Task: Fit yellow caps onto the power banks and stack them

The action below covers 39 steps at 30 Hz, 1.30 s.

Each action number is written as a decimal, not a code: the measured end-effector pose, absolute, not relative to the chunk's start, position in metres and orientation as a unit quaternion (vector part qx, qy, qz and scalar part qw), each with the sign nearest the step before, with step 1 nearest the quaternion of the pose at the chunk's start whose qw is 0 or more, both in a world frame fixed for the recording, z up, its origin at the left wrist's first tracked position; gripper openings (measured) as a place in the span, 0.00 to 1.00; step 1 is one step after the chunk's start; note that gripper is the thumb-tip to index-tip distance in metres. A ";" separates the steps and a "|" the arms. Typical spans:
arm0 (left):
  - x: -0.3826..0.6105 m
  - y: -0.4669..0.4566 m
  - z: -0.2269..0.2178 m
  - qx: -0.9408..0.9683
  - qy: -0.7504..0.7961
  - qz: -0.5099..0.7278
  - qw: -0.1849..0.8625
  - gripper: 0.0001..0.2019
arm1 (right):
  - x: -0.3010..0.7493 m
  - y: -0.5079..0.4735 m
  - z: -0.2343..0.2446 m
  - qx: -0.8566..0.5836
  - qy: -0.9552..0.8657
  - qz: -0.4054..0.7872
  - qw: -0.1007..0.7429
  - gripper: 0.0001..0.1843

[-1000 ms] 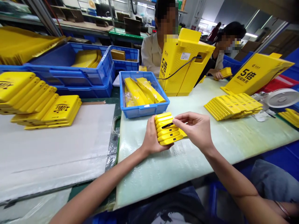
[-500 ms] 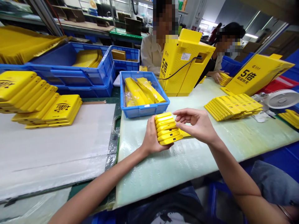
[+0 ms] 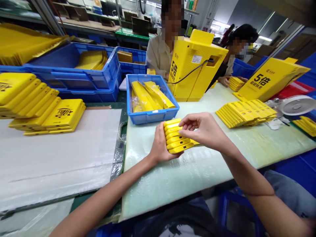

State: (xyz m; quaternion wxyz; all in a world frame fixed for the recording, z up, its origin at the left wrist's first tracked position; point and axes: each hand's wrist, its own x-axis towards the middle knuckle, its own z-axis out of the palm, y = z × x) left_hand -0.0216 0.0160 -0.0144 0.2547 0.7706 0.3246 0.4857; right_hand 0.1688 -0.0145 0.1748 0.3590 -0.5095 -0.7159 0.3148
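A small stack of yellow power banks (image 3: 175, 138) stands on edge on the pale green table mat (image 3: 197, 164), just in front of me. My left hand (image 3: 160, 146) grips the stack from its left side and underneath. My right hand (image 3: 203, 130) hovers over the stack's top right, fingers curled and pinched against the upper power banks. Whether those fingertips hold anything small is hidden.
A blue bin (image 3: 151, 98) of yellow strips stands behind the stack. Fanned yellow power banks lie at left (image 3: 44, 112) and right (image 3: 247, 112). A yellow charging cabinet (image 3: 195, 69) stands across the table, where two other people sit. Blue crates (image 3: 74, 72) are at back left.
My right hand has shifted left and lower onto the top of the stack, fingers curling in. My left hand and the stack have stayed put.
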 end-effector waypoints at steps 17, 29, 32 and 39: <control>-0.020 0.017 -0.016 0.753 0.330 0.501 0.271 0.69 | 0.161 0.005 0.177 -0.530 -0.706 0.348 0.315 0.10; -0.018 0.015 -0.012 0.748 0.339 0.501 0.273 0.69 | 0.157 0.006 0.177 -0.519 -0.724 0.334 0.308 0.11; -0.019 0.015 -0.013 0.752 0.339 0.498 0.269 0.69 | 0.160 0.009 0.175 -0.530 -0.731 0.317 0.290 0.12; -0.021 0.016 -0.012 0.756 0.331 0.500 0.263 0.67 | 0.195 0.026 0.170 -0.542 -0.721 0.340 0.267 0.21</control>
